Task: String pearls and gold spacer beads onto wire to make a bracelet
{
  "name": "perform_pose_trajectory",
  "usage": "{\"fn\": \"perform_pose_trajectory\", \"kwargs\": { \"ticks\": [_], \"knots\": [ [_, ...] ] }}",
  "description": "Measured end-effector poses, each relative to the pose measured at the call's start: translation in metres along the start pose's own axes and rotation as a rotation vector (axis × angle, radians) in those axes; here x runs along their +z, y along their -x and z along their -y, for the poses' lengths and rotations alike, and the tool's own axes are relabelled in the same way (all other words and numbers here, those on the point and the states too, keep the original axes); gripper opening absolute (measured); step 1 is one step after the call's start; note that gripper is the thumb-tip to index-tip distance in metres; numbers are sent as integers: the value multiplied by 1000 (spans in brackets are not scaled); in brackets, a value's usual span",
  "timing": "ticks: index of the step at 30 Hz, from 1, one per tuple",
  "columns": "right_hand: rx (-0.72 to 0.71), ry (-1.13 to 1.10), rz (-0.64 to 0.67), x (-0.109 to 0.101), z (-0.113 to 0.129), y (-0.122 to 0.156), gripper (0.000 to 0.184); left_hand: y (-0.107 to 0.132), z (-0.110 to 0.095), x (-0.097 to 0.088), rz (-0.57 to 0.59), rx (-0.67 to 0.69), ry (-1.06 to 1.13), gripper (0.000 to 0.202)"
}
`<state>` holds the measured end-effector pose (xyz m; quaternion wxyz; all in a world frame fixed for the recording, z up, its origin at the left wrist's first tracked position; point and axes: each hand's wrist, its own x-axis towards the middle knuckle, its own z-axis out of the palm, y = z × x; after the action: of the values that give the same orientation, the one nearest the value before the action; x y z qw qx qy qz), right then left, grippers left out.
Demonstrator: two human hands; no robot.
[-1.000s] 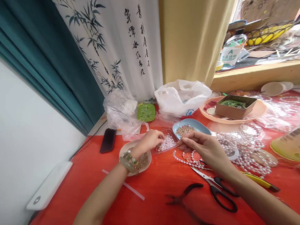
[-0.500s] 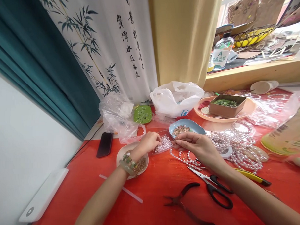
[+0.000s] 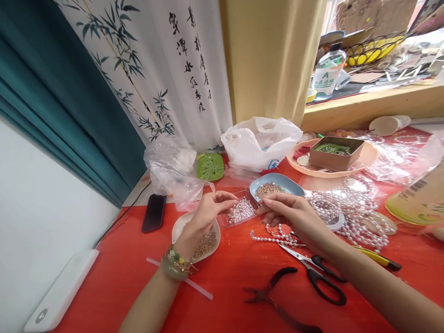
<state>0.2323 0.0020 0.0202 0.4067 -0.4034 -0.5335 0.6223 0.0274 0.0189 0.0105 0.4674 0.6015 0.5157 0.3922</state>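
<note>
Red tabletop point(image 3: 112, 274), left hand point(image 3: 204, 214) now up from the pearly beads point(image 3: 242, 212), fingers point(image 3: 225, 196) nearly together like right hand's point(image 3: 293, 212), holdings unclear

Left hand point(image 3: 203, 214): lifted back from the pearl beads point(image 3: 242, 210), where its fingers were lowered earlier; the fingers are now straighter and directed toward the right hand point(image 3: 295, 215). Left wrist: drawn back, so the bracelets point(image 3: 176, 264) have moved from over the bowl point(image 3: 178, 228) to its near left edge. Camera view: swung slightly right over the last second
</note>
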Motion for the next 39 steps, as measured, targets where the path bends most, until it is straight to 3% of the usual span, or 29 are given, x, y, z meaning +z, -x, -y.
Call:
{"fn": "perform_pose_trajectory", "kwargs": {
  "ticks": [4,8,20,25,27,29,33,35,39],
  "knots": [
    [-7,96,-27,1,2,1,17,9,-7,6,25,-84,299,17],
    [-100,255,-110,2,5,3,17,11,-8,10,34,-147,355,17],
    [-695,677,-276,0,6,6,14,12,-5,13,38,-173,425,20],
    [-997,918,-273,-2,4,10,15,13,-4,14,34,-184,433,19],
    [-1038,935,-269,-1,4,12,15,14,-5,15,27,-182,454,19],
    [-931,858,-267,3,4,13,13,15,-7,17,6,-176,477,19],
    [-376,399,-99,13,6,12,18,17,-11,18,-10,-186,522,18],
    [-172,211,10,16,7,11,21,17,-11,19,1,-195,543,18],
    [18,167,84,21,7,9,23,17,-9,19,33,-197,596,18]
  ]
}}
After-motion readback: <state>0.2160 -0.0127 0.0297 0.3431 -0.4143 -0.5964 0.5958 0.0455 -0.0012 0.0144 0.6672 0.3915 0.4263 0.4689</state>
